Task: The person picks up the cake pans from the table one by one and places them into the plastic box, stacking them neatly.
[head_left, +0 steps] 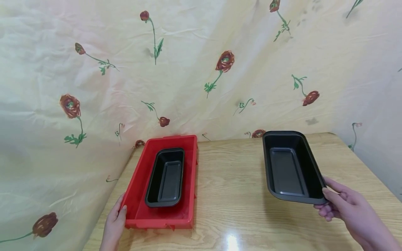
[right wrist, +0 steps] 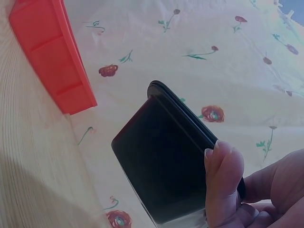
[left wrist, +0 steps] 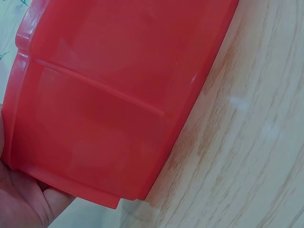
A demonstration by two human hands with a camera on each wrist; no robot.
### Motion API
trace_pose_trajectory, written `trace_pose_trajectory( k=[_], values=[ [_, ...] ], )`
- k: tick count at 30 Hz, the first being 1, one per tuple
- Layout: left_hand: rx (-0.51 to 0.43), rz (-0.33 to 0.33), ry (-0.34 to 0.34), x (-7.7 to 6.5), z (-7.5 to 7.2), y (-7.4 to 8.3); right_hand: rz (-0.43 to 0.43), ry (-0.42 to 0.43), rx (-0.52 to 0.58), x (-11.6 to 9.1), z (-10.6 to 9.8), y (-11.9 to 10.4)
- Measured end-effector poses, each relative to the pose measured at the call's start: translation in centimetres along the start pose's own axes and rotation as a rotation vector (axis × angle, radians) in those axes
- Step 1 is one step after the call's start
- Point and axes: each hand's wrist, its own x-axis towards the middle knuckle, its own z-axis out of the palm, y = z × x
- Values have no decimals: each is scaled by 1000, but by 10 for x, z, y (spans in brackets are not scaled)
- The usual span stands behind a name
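On the left in the head view, a red plastic bin (head_left: pixel 160 223) stands on the table. My left hand (head_left: pixel 114 222) grips its near left corner, thumb at the rim. Inside the bin lies a black loaf pan (head_left: pixel 171 181). Over at the right, my right hand (head_left: pixel 350 207) holds another black loaf pan (head_left: pixel 287 170) by its near right corner, thumb on the rim and fingers beneath. That pan is raised above the table and casts a shadow. The right wrist view shows the held pan's outer side (right wrist: pixel 156 161) and its rim, which looks doubled there.
The wooden table (head_left: pixel 229 184) carries a bright light reflection near its front. A pale cloth with red flowers (head_left: pixel 188 69) hangs behind the table and along both sides.
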Motion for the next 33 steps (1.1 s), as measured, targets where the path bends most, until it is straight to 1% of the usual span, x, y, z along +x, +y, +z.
trace_pose_trajectory(
  k=[6,14,28,30,33],
  values=[
    [-11,1,1,0,0,0,-10,-14,-11,1,6,-3],
    [-12,4,-6,0,-1,-1,-8,-14,-33,6,4,-1],
    [-17,-7,4,0,0,1,35,-34,-41,10,10,-7],
    [-18,-7,5,-1,0,1,27,-44,-31,11,12,-7],
    [-20,-4,4,-1,-1,1,-15,-64,3,12,14,-7]
  ],
)
